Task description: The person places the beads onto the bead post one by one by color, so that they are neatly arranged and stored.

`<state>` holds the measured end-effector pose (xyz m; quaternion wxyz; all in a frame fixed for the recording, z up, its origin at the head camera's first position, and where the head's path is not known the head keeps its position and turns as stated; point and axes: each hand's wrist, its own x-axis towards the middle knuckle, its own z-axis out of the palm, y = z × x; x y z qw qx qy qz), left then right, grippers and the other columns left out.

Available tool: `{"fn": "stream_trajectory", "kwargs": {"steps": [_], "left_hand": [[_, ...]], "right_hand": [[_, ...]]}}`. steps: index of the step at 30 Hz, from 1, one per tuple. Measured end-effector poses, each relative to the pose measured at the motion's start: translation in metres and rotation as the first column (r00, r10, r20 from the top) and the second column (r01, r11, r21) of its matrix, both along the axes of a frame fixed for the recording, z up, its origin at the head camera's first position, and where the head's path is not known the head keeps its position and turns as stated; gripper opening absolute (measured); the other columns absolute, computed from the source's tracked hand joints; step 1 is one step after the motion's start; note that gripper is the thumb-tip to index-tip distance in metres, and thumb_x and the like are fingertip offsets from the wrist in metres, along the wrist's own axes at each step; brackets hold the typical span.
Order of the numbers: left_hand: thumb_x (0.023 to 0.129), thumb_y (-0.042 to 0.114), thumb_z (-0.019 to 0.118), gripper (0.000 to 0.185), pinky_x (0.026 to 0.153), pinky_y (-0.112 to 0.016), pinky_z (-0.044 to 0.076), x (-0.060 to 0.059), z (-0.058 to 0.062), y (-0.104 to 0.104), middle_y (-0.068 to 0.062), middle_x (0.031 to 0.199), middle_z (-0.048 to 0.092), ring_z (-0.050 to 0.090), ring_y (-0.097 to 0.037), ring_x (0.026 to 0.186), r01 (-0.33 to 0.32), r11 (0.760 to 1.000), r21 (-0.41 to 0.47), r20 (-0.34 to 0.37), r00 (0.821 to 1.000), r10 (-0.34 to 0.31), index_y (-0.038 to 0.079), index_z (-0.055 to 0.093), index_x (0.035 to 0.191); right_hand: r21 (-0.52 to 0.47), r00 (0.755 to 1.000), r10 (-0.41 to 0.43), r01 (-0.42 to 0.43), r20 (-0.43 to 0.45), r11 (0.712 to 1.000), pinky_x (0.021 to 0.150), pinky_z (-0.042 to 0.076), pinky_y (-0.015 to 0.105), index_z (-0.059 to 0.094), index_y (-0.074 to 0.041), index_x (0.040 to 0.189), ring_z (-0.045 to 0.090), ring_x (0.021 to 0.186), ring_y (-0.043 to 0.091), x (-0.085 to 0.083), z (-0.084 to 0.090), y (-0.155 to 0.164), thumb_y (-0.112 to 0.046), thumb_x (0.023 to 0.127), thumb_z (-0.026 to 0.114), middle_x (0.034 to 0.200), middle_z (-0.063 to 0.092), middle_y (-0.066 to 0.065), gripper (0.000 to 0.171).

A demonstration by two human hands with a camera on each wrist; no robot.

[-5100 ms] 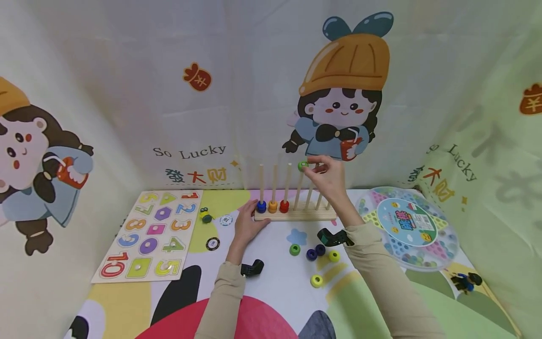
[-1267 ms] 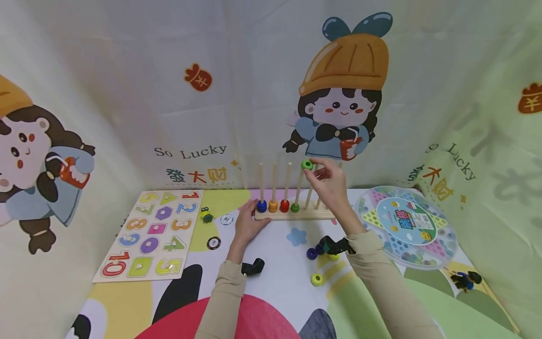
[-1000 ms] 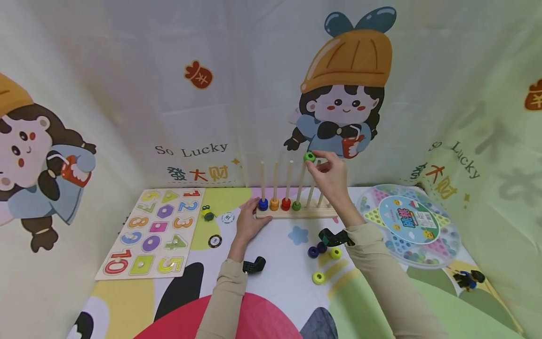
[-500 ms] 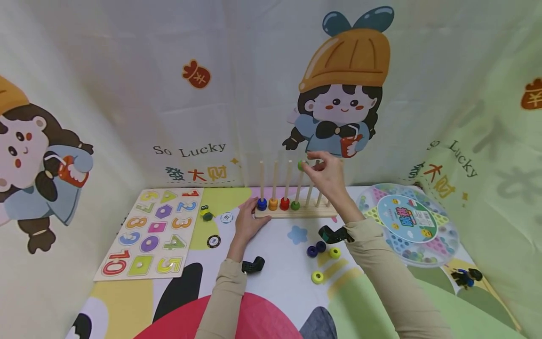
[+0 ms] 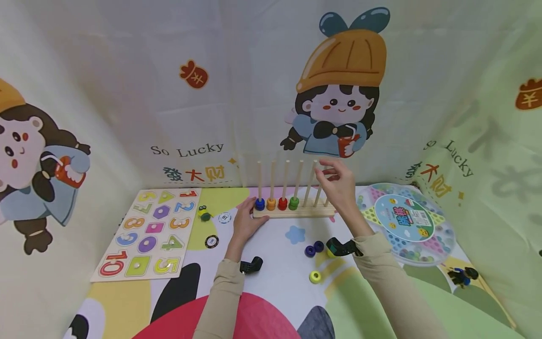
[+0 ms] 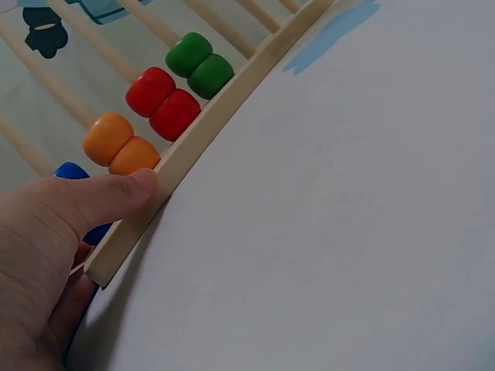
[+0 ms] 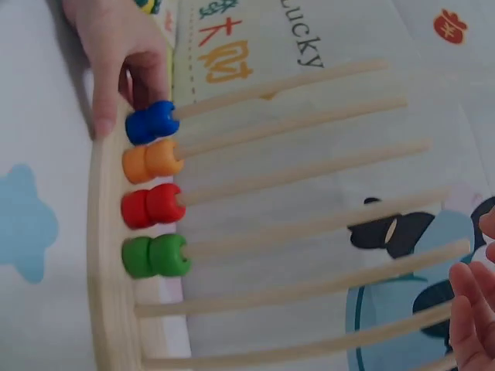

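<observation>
My left hand [image 5: 245, 223] grips the left end of a wooden peg stand [image 5: 296, 213], its thumb on the front edge of the base. Several upright pegs rise from it. The four leftmost carry pairs of beads: blue [image 7: 152, 122], orange [image 6: 110, 139], red [image 6: 151, 91] and green [image 7: 157, 256]. Bare pegs stand further right. Beside their tops hovers my right hand [image 5: 340, 188], fingers loosely bent and holding nothing. On the table in front lie two dark purple beads [image 5: 310, 251] and a yellow bead [image 5: 314, 277]. Another yellow bead is mostly hidden behind the right wrist camera.
A number puzzle board [image 5: 146, 235] lies at the left. Nearby are a small bee-like toy [image 5: 204, 214], a white chip [image 5: 225, 217] and a black chip [image 5: 211, 241]. At the right sit a round game box [image 5: 406, 221] and a toy figure [image 5: 463, 277]. Printed cloth hangs behind.
The second green bead has left my right fingers and now sits on the fourth peg above the first. My right hand has moved slightly right, off that peg. My left hand stays put.
</observation>
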<state>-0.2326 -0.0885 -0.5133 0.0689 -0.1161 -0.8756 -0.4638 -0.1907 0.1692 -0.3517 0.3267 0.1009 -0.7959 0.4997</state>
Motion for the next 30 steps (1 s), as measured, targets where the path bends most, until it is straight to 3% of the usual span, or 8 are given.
{"fn": "stream_trajectory", "kwargs": {"steps": [9, 14, 21, 27, 30], "left_hand": [[0.080, 0.022, 0.083, 0.074, 0.102, -0.045, 0.048, 0.000, -0.001, -0.002, -0.022, 0.145, 0.047, 0.053, -0.036, 0.125, -0.004, 1.000, 0.000, -0.017, 1.000, 0.004, -0.004, 0.050, 0.140], [0.080, 0.022, 0.083, 0.074, 0.101, -0.045, 0.049, 0.000, -0.001, -0.002, -0.022, 0.145, 0.047, 0.054, -0.037, 0.123, 0.001, 1.000, 0.010, -0.017, 1.000, -0.001, -0.004, 0.049, 0.140], [0.080, 0.020, 0.083, 0.073, 0.102, -0.044, 0.048, -0.002, -0.001, -0.002, -0.022, 0.145, 0.048, 0.053, -0.037, 0.125, 0.004, 1.000, 0.019, -0.021, 1.000, -0.003, -0.004, 0.050, 0.140], [0.080, 0.021, 0.083, 0.073, 0.102, -0.044, 0.048, -0.001, -0.003, -0.001, -0.022, 0.145, 0.048, 0.052, -0.036, 0.126, 0.011, 1.000, 0.019, -0.024, 1.000, -0.010, -0.004, 0.050, 0.140], [0.079, 0.021, 0.084, 0.074, 0.102, -0.044, 0.048, -0.001, -0.003, 0.000, -0.022, 0.145, 0.048, 0.053, -0.036, 0.125, 0.012, 1.000, 0.018, -0.028, 1.000, -0.011, -0.004, 0.050, 0.140]], "right_hand": [[0.069, 0.993, 0.019, -0.027, 0.118, 0.997, 0.068, 0.050, 0.012, 0.071, 0.002, 0.107, 0.066, 0.083, 0.025, 0.011, -0.026, 0.018, -0.008, 0.089, 0.071, 0.099, 0.071, 0.016, 0.020], [0.127, 0.962, 0.085, -0.121, 0.261, 0.984, 0.069, 0.053, 0.019, 0.073, -0.001, 0.105, 0.067, 0.082, 0.023, 0.019, -0.047, 0.024, -0.007, 0.089, 0.072, 0.094, 0.073, 0.012, 0.017], [0.181, 0.863, 0.231, -0.342, 0.450, 0.922, 0.073, 0.058, 0.032, 0.071, 0.004, 0.104, 0.068, 0.086, 0.023, 0.030, -0.077, 0.035, -0.005, 0.088, 0.072, 0.097, 0.073, 0.015, 0.018], [0.171, 0.741, 0.357, -0.531, 0.569, 0.830, 0.077, 0.058, 0.036, 0.068, 0.010, 0.105, 0.068, 0.092, 0.031, 0.046, -0.084, 0.050, 0.001, 0.085, 0.072, 0.101, 0.070, 0.021, 0.021], [0.154, 0.685, 0.400, -0.597, 0.609, 0.787, 0.077, 0.058, 0.035, 0.069, 0.009, 0.106, 0.068, 0.092, 0.029, 0.050, -0.096, 0.058, 0.002, 0.082, 0.073, 0.102, 0.071, 0.020, 0.025]]}}
